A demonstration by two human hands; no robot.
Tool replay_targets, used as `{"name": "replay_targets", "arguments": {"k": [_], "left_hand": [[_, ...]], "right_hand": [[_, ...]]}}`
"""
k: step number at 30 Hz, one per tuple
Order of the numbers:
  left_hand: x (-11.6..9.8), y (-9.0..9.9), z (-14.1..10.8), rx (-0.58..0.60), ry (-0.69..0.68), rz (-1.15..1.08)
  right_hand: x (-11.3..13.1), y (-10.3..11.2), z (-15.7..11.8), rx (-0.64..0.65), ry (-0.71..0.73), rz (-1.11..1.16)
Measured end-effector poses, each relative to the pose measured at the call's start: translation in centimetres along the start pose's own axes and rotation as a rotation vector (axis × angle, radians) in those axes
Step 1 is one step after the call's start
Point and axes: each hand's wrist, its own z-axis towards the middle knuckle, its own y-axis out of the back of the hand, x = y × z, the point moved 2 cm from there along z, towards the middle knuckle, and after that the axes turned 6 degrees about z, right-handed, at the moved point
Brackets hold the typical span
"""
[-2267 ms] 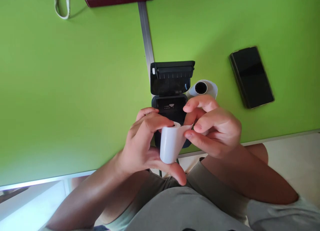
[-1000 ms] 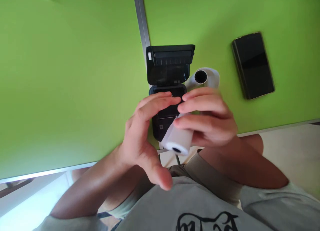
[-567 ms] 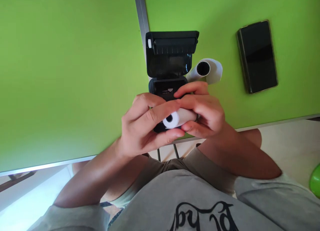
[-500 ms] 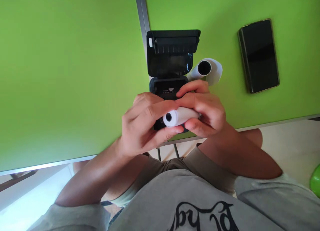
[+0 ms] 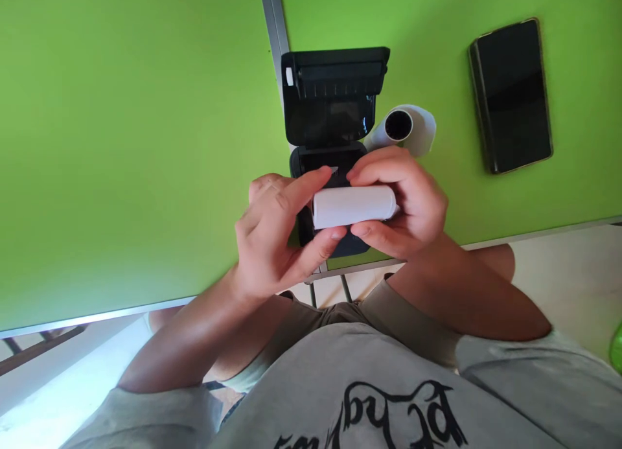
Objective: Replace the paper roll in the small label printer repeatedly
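The green table [image 5: 121, 144] spreads in front of you, with a grey metal strip [image 5: 275, 21] running away from you across it. Your grey shirt [image 5: 335, 371], printed with black lettering, fills the bottom of the view. Near the table's edge sits the black case [image 5: 335, 125], its lid swung up on the far side and its base turned toward you, partly hidden by your hands. Your left hand [image 5: 282, 229] grasps one end of a white paper roll, thumb along the near side and forefinger along the far side. Your right hand [image 5: 408, 199] grips the other end, thumb at the near edge and the other fingers curled behind. Well off to the right lies a black slab [image 5: 515, 99] with a glossy face. The white paper roll [image 5: 354, 206] lies sideways between your hands, over the case's base; you cannot tell whether it touches the case. Just beside the case, past your right hand, a second roll [image 5: 381, 135] shows its dark hollow core and a loose flap of paper. Smallest is the white tab [image 5: 290, 76] on the raised lid.
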Motion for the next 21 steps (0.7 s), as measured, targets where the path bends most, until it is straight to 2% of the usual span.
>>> {"name": "replay_targets", "arguments": {"k": [4, 8, 15, 21], "left_hand": [[-0.35, 0.02, 0.07, 0.046, -0.013, 0.148], [-0.42, -0.45, -0.32, 0.008, 0.028, 0.215], [-0.29, -0.24, -0.09, 0.003, -0.007, 0.120], [-0.54, 0.02, -0.14, 0.032, 0.070, 0.099]], "right_hand": [[0.03, -0.13, -0.04, 0.059, -0.020, -0.089], [0.11, -0.30, -0.11, 0.065, -0.057, -0.098], [0.12, -0.43, -0.14, 0.087, -0.044, -0.136], [0.20, -0.38, 0.10, 0.097, -0.043, -0.048]]}}
